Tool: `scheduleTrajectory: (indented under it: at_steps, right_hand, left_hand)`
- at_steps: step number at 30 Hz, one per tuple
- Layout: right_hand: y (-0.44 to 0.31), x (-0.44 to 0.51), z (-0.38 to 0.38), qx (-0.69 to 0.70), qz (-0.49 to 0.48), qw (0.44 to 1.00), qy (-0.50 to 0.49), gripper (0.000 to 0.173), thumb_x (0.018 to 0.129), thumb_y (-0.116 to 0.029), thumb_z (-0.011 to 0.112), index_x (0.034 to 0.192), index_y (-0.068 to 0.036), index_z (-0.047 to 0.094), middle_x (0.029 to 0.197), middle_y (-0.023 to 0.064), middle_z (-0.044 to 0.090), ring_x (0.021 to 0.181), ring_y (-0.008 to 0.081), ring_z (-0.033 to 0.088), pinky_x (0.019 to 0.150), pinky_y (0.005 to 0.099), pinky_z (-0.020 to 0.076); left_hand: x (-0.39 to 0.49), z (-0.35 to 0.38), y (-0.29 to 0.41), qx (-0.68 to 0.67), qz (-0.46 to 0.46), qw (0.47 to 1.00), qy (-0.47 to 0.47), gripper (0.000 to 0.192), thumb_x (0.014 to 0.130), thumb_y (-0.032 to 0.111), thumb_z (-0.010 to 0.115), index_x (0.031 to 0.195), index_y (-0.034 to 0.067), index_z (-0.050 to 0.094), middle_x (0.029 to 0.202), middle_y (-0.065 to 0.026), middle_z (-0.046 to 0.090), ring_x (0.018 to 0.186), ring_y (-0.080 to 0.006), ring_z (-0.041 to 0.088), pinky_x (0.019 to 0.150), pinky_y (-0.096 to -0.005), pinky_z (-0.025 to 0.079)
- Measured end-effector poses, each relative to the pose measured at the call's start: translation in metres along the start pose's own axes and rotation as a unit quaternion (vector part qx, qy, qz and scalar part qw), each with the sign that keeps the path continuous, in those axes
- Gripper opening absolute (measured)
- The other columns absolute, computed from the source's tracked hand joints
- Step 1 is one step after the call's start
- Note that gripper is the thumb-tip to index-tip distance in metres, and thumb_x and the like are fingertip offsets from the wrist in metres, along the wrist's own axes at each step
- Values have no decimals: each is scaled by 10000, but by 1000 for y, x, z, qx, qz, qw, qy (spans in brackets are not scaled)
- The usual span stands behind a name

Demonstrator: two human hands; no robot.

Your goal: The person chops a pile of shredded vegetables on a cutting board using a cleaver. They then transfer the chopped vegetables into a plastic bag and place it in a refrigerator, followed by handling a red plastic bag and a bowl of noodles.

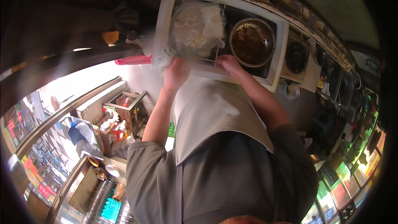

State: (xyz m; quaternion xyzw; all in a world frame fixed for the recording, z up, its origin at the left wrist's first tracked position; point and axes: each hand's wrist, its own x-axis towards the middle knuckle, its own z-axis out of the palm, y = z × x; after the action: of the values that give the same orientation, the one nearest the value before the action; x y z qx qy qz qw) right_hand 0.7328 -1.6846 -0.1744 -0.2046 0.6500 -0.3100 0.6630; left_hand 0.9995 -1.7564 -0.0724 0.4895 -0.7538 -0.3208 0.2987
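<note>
A white-framed case (pixel 281 46) with a dark inside lies before me. In its left part, a clear plastic bag of pale food pieces (pixel 192 28) rests on a wire rack (pixel 209 58). A round metal pan (pixel 252 42) with dark brown contents stands on the right. My left hand (pixel 177 72) is at the near left edge, beside crumpled clear plastic (pixel 164 60); blur hides whether its fingers grip anything. My right hand (pixel 228 63) reaches over the near rim with bent fingers by the rack's corner, left of the pan. Its fingertips are partly hidden.
A pink tray (pixel 133 60) sits left of the case. Burners (pixel 296 56) line the right side. At lower left, a wooden stand (pixel 126 105) holds bottles and packets, near a white bowl (pixel 112 170) and a turquoise egg tray (pixel 111 209).
</note>
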Motion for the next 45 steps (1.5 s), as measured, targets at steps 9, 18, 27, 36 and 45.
scheduleTrajectory:
  at_steps: [9,18,27,36,45]
  right_hand:
    - [35,101,36,-139,-120,983,28,47,885,-66,622,859,-28,631,761,79,585,685,212,594,582,327,472]
    - [15,93,70,287,73,930,218,166,847,-106,720,910,35,658,807,148,685,622,256,677,502,348,493]
    - [22,85,57,350,43,928,119,166,827,-65,756,937,20,664,829,142,672,642,228,650,510,328,473]
    - [81,63,26,63,-214,972,74,91,830,-25,728,903,-11,676,825,65,642,636,169,582,525,308,441]
    - [40,-50,22,63,-240,964,-95,121,916,-133,595,933,-54,684,733,20,593,677,105,590,552,277,435]
  left_hand:
    - [-19,-11,12,-47,4,997,-60,246,701,-7,702,924,41,608,879,-149,639,793,-362,649,699,-409,537]
    - [-54,-35,21,-45,-36,998,-38,219,690,-12,683,886,42,601,839,-125,622,737,-302,636,674,-365,521]
    - [-63,-55,15,-20,-43,999,10,218,690,-6,685,880,43,590,825,-118,609,722,-291,625,667,-359,515]
    - [-48,-50,76,-19,68,996,52,281,661,-9,742,897,49,602,836,-96,604,720,-280,615,663,-348,515]
    - [-91,17,124,12,-82,993,90,331,668,77,783,969,112,650,944,-78,631,869,-331,659,737,-425,552]
